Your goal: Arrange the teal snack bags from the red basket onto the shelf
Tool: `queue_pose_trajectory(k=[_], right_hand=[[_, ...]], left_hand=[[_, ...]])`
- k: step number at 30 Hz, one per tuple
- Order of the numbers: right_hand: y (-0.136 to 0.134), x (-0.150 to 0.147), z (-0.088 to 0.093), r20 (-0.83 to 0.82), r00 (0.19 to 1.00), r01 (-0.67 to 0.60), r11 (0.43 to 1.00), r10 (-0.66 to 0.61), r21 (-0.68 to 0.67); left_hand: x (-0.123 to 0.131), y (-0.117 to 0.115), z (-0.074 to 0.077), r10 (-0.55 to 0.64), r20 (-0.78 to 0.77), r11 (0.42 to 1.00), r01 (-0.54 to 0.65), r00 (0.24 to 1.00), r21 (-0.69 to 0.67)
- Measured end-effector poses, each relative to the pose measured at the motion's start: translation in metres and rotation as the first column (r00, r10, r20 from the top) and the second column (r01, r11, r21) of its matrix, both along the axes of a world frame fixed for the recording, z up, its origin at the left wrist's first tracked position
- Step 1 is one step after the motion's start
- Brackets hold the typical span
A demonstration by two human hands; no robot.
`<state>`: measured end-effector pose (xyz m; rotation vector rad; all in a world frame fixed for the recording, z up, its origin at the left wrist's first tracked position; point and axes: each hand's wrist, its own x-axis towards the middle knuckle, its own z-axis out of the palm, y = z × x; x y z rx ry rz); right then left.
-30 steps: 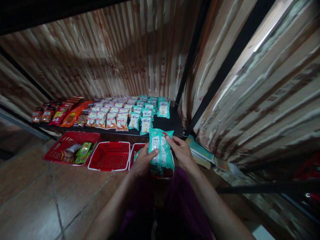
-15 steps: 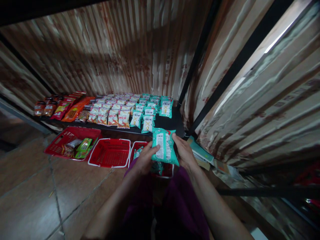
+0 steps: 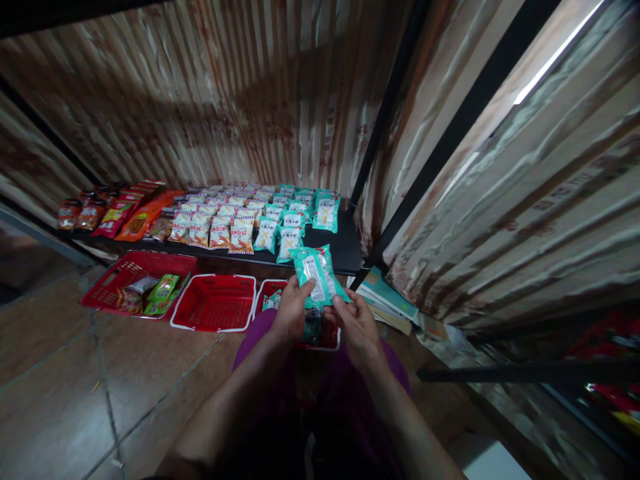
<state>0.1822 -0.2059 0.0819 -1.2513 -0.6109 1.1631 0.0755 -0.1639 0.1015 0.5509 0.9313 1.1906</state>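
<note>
A teal snack bag (image 3: 318,275) is held between my two hands, its printed back with a white panel turned up towards me. My left hand (image 3: 293,305) grips the bag's left side, thumb on top. My right hand (image 3: 354,321) has its thumb and fingers closed on the bag's lower right corner. Just beyond the bag, more teal snack bags (image 3: 290,241) stand in rows on the black shelf (image 3: 336,248). Below my hands is a red basket (image 3: 327,338) with teal packs in it, partly hidden by my hands and the held bag.
Left of the teal rows are white-and-orange snack bags (image 3: 242,235), orange and red packs (image 3: 143,217) and jars (image 3: 91,212). On the floor are a red basket (image 3: 214,303) and another basket (image 3: 107,283) holding green packs. A black post (image 3: 395,100) rises at the shelf's right end; books (image 3: 387,293) lie beside it.
The bag has tilted in my hands. My right hand has slid from its upper right edge down to its lower right corner, while my left hand keeps hold. The view has shifted slightly.
</note>
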Motion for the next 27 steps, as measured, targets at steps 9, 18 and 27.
queue_pose_trajectory(k=[9, 18, 27], right_hand=[[0.003, 0.001, -0.013, 0.06, 0.998, -0.03, 0.999, 0.028, 0.037], [-0.004, 0.002, -0.009, 0.835, 0.504, -0.105, 0.943, -0.222, 0.315], [-0.006, -0.006, -0.002, 0.45, 0.879, -0.237, 0.963, 0.157, 0.127]], left_hand=[[-0.001, 0.0, -0.004, 0.002, -0.009, 1.0, -0.002, 1.0, 0.007], [-0.004, -0.006, -0.014, 0.141, -0.212, 0.974, -0.097, 0.967, 0.205], [-0.004, -0.031, -0.001, 0.149, -0.291, 0.936, -0.039, 0.945, 0.35]])
